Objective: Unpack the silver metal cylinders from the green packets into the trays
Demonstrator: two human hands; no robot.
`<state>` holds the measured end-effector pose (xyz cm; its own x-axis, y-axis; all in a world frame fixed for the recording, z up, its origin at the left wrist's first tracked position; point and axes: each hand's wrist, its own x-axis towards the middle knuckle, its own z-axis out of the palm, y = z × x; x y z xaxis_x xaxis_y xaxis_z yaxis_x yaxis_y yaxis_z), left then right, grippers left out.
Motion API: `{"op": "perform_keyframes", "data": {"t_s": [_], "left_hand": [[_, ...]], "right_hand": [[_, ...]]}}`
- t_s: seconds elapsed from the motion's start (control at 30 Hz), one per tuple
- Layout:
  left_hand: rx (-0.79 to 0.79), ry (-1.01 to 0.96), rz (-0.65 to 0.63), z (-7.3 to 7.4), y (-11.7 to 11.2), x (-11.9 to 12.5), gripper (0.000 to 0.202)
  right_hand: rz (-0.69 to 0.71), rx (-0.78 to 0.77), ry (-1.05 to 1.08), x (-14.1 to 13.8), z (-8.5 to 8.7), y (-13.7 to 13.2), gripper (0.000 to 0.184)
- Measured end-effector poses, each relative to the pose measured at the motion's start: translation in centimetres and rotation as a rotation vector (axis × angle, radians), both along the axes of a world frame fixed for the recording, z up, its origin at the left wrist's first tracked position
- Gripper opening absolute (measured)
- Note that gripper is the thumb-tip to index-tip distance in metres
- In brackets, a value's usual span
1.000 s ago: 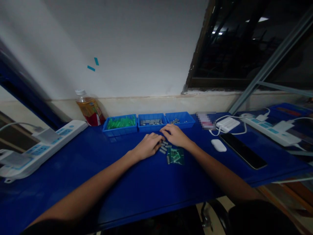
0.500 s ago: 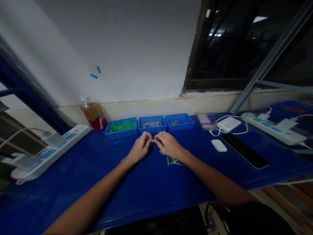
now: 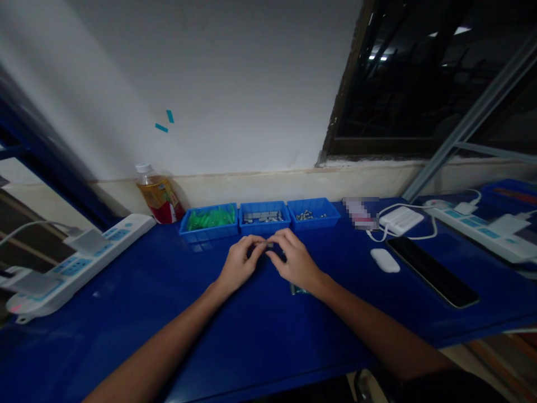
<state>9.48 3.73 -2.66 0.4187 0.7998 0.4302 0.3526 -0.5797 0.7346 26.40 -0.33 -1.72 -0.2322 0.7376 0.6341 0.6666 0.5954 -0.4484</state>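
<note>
My left hand (image 3: pixel 239 262) pinches one end of a small greyish metal piece (image 3: pixel 269 244) between thumb and fingers. My right hand (image 3: pixel 295 258) meets it from the other side, its curled fingertips at the piece and its thumb slightly lower. The fingers cover much of the piece, so its exact kind does not show. Partly hidden under my right hand, a small green packet with metal pieces (image 3: pixel 298 289) lies on the blue table (image 3: pixel 235 341). Just beyond the hands stands a blue bin (image 3: pixel 265 226) of short metal rods (image 3: pixel 262 216).
Left of that bin is one with green plastic pieces (image 3: pixel 212 218); right of it, one with small metal parts (image 3: pixel 309 215). A drink bottle (image 3: pixel 159 196) and power strip (image 3: pixel 90 257) stand left. Rightward lie a white case (image 3: pixel 385 261), phone (image 3: pixel 432 271), white charger (image 3: pixel 401 220) and another strip (image 3: pixel 482 229).
The view has shifted slightly. My right thumb has moved a little away from its fingers, and the small piece shows at a different angle between both hands.
</note>
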Motion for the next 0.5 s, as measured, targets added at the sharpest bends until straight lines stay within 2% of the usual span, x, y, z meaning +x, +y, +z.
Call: {"op": "perform_keyframes", "data": {"t_s": [0.13,0.23,0.37,0.43,0.5], "left_hand": [[-0.046,0.032,-0.001,0.2,0.1,0.0,0.025],[-0.081,0.060,-0.013,0.2,0.2,0.0,0.028],[0.035,0.224,-0.105,0.5,-0.1,0.2,0.031],[0.129,0.338,-0.218,0.8,-0.6,0.4,0.035],[0.209,0.433,-0.340,1.2,-1.1,0.7,0.037]], "right_hand": [[-0.010,0.041,-0.171,0.0,0.7,0.3,0.013],[-0.029,0.010,-0.202,0.4,2.1,1.7,0.014],[-0.123,-0.126,-0.292,0.7,4.7,6.4,0.013],[-0.161,-0.266,-0.437,0.2,5.6,9.4,0.016],[-0.133,-0.422,-0.589,-0.6,5.8,12.1,0.017]]}}
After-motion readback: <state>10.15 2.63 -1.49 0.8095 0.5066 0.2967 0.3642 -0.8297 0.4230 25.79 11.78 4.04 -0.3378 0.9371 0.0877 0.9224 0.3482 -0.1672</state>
